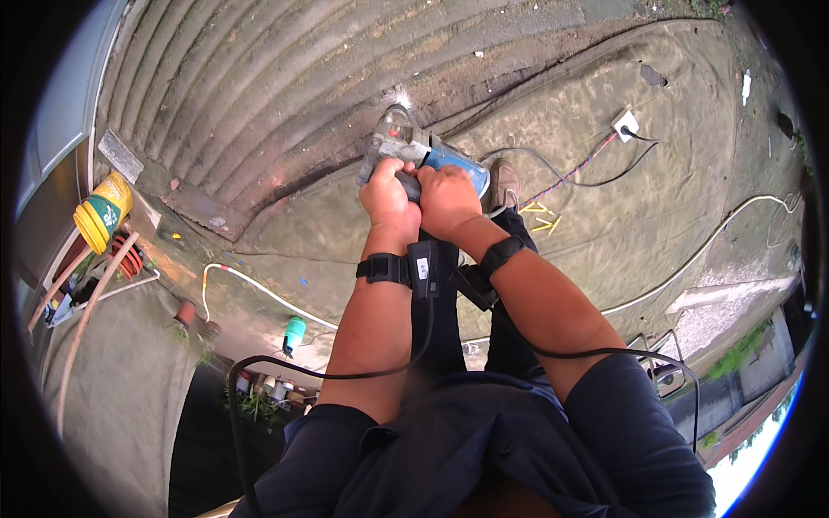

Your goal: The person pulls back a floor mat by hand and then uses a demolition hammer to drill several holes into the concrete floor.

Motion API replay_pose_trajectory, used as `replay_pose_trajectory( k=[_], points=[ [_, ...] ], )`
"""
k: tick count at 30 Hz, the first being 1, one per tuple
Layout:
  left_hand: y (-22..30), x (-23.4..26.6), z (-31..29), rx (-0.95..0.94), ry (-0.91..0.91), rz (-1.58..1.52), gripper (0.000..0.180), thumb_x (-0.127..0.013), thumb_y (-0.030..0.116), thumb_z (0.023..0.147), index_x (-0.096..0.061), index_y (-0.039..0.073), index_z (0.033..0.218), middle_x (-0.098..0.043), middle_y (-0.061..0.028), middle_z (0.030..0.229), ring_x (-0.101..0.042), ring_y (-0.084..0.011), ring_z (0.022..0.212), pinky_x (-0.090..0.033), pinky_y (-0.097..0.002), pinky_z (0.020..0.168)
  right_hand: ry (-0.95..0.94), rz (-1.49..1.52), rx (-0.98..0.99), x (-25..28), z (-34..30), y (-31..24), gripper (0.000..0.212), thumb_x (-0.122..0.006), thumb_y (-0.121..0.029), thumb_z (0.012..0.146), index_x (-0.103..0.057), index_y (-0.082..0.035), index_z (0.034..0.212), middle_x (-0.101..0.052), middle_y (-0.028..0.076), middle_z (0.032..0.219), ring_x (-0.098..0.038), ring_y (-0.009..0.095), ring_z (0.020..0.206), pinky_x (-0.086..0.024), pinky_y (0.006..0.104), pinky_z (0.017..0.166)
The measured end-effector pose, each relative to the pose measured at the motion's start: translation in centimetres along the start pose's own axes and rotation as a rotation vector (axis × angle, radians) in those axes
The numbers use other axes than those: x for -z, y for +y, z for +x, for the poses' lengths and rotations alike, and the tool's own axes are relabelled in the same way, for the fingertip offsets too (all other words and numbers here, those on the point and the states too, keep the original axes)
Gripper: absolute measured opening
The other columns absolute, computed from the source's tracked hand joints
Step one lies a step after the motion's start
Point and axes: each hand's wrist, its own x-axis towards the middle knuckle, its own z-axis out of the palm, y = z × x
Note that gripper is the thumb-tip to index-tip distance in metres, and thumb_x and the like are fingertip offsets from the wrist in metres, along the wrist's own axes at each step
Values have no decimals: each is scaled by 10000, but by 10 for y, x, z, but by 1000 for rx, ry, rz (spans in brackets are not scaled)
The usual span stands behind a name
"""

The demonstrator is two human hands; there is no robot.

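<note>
**Ground: ridged upper left, flat at right**

Flat ground (pixel 665 216) is grey-green, one dark patch (pixel 654 76) up top. On it: white socket (pixel 625 126), black cord (pixel 596 185) plugged in and looped, red-blue wire (pixel 596 152), loose yellow sticks (pixel 541 210) just beside a shoe (pixel 506 183). White hose (pixel 713 240) curves at right. White scrap (pixel 746 86) far right.

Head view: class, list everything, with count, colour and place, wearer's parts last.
power tool: one, blue-grey, upper centre
ridged surface: one, brownish, top left
socket block: one, white, upper right
twisted cord: one, red-blue, at socket block
thin strips: several, yellow, right of centre
container: one, yellow-green, far left
small object: one, green, lower left
wrist straps: two, black, centre
shirt: one, dark, bottom
shoe: one, brown, upper centre
left hand: one, bare, on power tool
right hand: one, bare, on power tool
</note>
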Motion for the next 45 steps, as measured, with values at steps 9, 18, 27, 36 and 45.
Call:
replay_pose_trajectory(
  k=[9,18,27,36,45],
  points=[
    [5,1,-6,55,-11,15,74,-631,14,774,-570,-7,811,-599,-111,797,-609,-248,731,-528,-371,696,3,2,-2,-3,-3,0,250,-571,-184,832,-630,-58,1039,-710,151,964,-631,296,1010,-412,388,987],
    [12,16,3,75,-55,-74,95,-621,15,801,-552,-13,861,-575,-105,829,-589,-228,735,-530,-377,676,-75,-21,6,18,-4,-14,271,-589,-195,832,-637,-54,1058,-713,148,1015,-628,290,1051,-393,375,1003],
    [25,11,-12,53,-95,61,73,-618,32,817,-545,44,814,-569,-58,788,-575,-201,724,-519,-330,726,43,53,-23,4,-11,-22,241,-600,-187,798,-613,-35,985,-706,172,896,-649,320,950,-440,389,937],
    [38,16,-14,64,-123,88,67,-626,45,817,-559,47,820,-587,-68,796,-580,-199,747,-517,-323,744,-1,54,-35,8,-20,-36,285,-594,-186,820,-622,-37,1061,-708,146,989,-626,286,1027,-397,386,997],
    [37,25,-22,25,-120,92,60,-635,28,811,-587,5,839,-602,-81,838,-600,-215,794,-521,-352,773,41,84,-19,5,-29,-37,268,-593,-165,797,-621,-33,1029,-703,145,953,-627,286,1001,-413,390,962]
  ],
)
